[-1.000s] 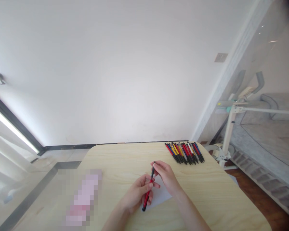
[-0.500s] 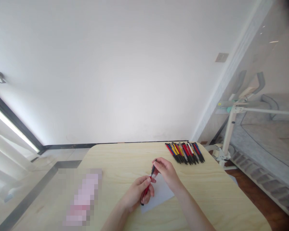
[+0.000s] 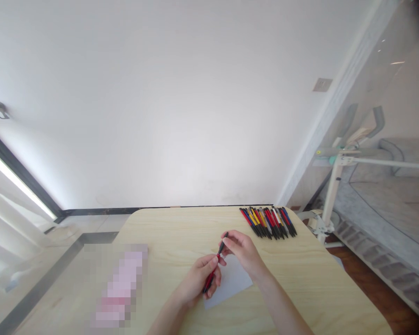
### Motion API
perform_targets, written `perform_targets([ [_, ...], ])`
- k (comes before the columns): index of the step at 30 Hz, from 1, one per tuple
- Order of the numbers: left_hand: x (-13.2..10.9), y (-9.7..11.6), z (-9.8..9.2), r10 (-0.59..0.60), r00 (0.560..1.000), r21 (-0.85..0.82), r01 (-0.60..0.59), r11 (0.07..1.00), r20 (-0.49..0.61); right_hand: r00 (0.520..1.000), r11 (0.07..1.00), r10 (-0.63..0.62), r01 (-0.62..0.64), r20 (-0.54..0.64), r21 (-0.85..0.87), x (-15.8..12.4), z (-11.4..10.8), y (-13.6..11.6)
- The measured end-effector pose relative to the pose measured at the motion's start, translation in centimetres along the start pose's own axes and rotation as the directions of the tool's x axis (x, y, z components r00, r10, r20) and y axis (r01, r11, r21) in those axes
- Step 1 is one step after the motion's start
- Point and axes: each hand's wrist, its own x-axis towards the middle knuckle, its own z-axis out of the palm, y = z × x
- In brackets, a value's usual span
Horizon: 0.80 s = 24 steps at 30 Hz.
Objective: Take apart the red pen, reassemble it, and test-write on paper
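Note:
A red and black pen slants between my two hands, over a white sheet of paper. My left hand is closed round its red barrel. At the upper end, my right hand pinches the black tip section between thumb and fingers. The black section and the red barrel meet just above my left thumb. Beyond my right hand, a row of pens in red, blue, yellow, white and grey lies side by side, their black ends toward me.
The light wooden table has rounded corners and stands near a white wall. A blurred-out pink object is on the left. Past the table's right side are a white-framed exercise machine and a grey sofa.
The black section and the red barrel have come closer together, with less of a gap at the joint. The pen's lower end has shifted slightly. Both hands stay nearly in place.

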Motion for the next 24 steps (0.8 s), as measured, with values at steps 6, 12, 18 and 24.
perform_targets([
  [6, 0.15, -0.17, 0.13, 0.013, 1.0, 0.02, -0.013, 1.0, -0.024, 0.999, 0.989, 0.013, -0.007, 0.039, -0.149, -0.11, 0.08, -0.35],
  [12, 0.39, -0.55, 0.21, 0.037, 0.999, 0.033, -0.036, 0.999, -0.032, 0.999, 0.979, 0.038, -0.031, 0.03, -0.202, -0.14, -0.17, -0.2],
  [18, 0.41, -0.5, 0.2, 0.017, 1.0, 0.025, -0.017, 1.0, 0.027, 0.996, 0.98, 0.044, -0.029, 0.072, -0.195, -0.1, -0.09, -0.54],
  [24, 0.19, -0.1, 0.21, 0.013, 1.0, 0.074, -0.014, 0.997, 0.012, 0.99, 0.979, 0.109, -0.091, 0.091, -0.182, -0.11, -0.61, -0.76],
])
